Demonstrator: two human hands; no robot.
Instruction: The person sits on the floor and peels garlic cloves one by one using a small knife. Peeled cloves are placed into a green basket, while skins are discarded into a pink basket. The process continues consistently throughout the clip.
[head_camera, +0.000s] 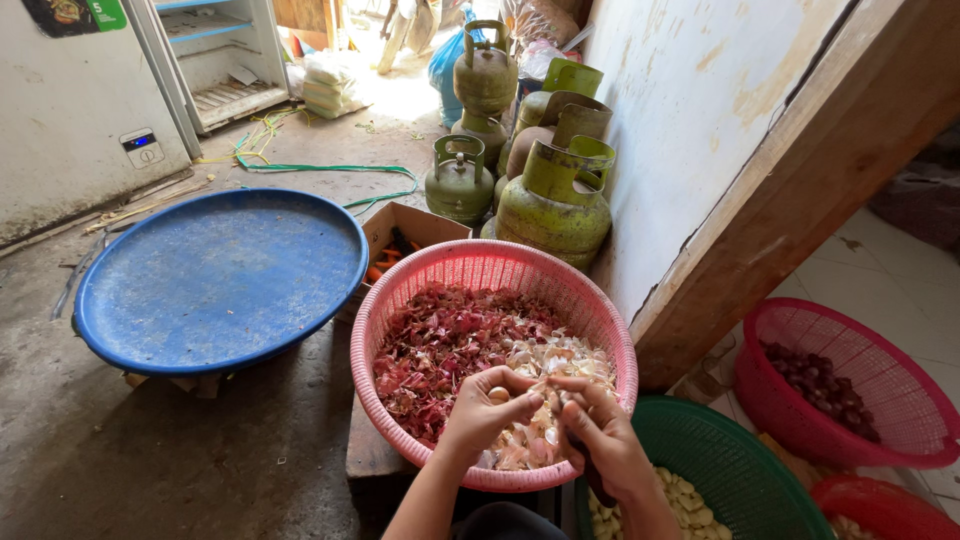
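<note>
A large blue round tray (215, 280) sits on the concrete floor, with a cardboard box of carrots (398, 245) just beside it. Green gas cylinders (545, 195) cluster against the wall, a green hose (330, 170) lies on the floor, and a red basket of shallots (845, 385) stands at right.

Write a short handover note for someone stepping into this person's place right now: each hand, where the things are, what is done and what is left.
Left hand: holds a garlic clove over the pink basket.
Right hand: fingertips pick at that clove; a dark handle shows below the palm.
Pink basket: red and white peelings.
Green basket: peeled cloves, done.
Red basket at right: dark red shallots, seemingly unpeeled.
</note>
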